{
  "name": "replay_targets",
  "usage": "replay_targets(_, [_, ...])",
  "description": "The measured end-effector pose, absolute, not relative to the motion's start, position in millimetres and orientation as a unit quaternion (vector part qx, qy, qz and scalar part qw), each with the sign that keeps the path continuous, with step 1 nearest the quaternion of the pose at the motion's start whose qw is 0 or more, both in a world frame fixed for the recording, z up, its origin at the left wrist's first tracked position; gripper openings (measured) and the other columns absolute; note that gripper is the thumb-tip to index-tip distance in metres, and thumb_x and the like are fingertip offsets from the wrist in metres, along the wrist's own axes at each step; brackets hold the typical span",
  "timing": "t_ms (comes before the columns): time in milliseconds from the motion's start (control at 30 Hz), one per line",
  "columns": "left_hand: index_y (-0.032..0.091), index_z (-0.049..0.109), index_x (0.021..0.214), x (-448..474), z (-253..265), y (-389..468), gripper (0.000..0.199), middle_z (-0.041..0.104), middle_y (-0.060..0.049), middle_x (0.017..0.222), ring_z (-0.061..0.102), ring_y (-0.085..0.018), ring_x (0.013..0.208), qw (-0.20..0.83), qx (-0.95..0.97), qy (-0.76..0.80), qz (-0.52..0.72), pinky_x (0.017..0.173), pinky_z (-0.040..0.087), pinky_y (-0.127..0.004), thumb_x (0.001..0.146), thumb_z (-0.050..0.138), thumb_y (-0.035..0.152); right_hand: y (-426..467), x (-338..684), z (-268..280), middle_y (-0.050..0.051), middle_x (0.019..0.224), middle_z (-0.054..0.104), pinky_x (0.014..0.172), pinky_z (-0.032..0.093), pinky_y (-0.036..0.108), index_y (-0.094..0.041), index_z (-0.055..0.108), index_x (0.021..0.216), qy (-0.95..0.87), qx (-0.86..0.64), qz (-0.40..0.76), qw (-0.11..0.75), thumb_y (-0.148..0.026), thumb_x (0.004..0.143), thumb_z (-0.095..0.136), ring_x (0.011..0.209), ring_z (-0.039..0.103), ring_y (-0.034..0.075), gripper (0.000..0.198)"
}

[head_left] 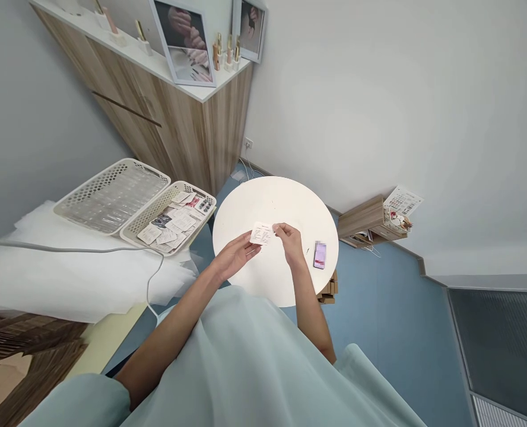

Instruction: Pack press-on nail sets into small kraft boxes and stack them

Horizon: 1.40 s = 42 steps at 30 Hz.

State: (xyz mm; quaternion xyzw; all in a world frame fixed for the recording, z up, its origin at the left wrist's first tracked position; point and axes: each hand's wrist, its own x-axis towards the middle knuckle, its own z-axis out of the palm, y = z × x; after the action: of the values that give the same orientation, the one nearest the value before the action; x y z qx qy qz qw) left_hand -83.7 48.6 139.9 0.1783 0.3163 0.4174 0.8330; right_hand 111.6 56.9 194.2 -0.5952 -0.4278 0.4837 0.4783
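A small white printed card (261,233) is held above the round white table (275,198), its lines of text facing up. My left hand (237,254) grips the card's left edge between thumb and fingers, with the other fingers stretched out below it. Right at the card's right edge, my right hand (289,240) is closed in a pinch. Whatever sits between those fingertips is too small to make out. A phone (320,255) with a lit pinkish screen lies on the table, to the right of my right hand.
To the left, a white basket (132,234) holds many printed cards; another basket (63,207) beside it holds clear plastic packs. White wrapping sheets (67,273) and a grey cable (89,249) lie nearby. A wooden cabinet (192,130) stands behind, a small shelf (361,218) at right.
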Motion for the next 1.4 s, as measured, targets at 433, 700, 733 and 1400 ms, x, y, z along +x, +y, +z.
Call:
replay_targets(433, [0.017, 0.079, 0.126, -79.6, 146.2, 41.4, 0.060, 0.077, -0.020, 0.139, 0.074, -0.038, 0.129, 0.797, 0.229, 0.369, 0.420, 0.117, 0.054, -0.050, 0.082, 0.090, 0.055, 51.7, 96.7, 186.0, 0.006, 0.104, 0.081, 0.099, 0.054, 0.038, -0.023, 0.079, 0.091, -0.385, -0.628, 0.473, 0.484, -0.059, 0.082, 0.084, 0.105, 0.070, 0.024, 0.038])
replay_targets(700, [0.019, 0.075, 0.124, -81.5, 138.8, 40.9, 0.073, 0.077, -0.017, 0.138, 0.077, -0.034, 0.117, 0.632, 0.350, 0.505, 0.472, 0.107, 0.061, -0.052, 0.065, 0.099, 0.056, 43.2, 80.9, 195.5, 0.005, 0.098, 0.082, 0.090, 0.055, 0.036, -0.023, 0.079, 0.087, -0.446, -0.649, 0.428, 0.444, -0.059, 0.083, 0.083, 0.100, 0.073, 0.024, 0.037])
replay_targets(733, [0.019, 0.075, 0.124, -80.7, 137.7, 40.5, 0.073, 0.077, -0.016, 0.138, 0.077, -0.033, 0.115, 0.619, 0.364, 0.508, 0.475, 0.105, 0.063, -0.052, 0.065, 0.099, 0.057, 42.9, 79.4, 194.6, 0.004, 0.097, 0.082, 0.090, 0.055, 0.036, -0.023, 0.079, 0.086, -0.448, -0.653, 0.420, 0.443, -0.058, 0.084, 0.081, 0.098, 0.073, 0.024, 0.035])
replay_targets(1400, [0.019, 0.084, 0.107, -87.2, 157.3, 28.8, 0.064, 0.080, -0.009, 0.094, 0.075, -0.024, 0.085, 0.661, 0.355, 0.497, 0.435, 0.085, 0.063, -0.040, 0.067, 0.095, 0.069, 30.5, 128.1, 190.3, 0.003, 0.087, 0.071, 0.081, 0.054, 0.034, -0.024, 0.073, 0.082, -0.422, -0.619, 0.477, 0.460, -0.056, 0.083, 0.079, 0.086, 0.065, 0.020, 0.032])
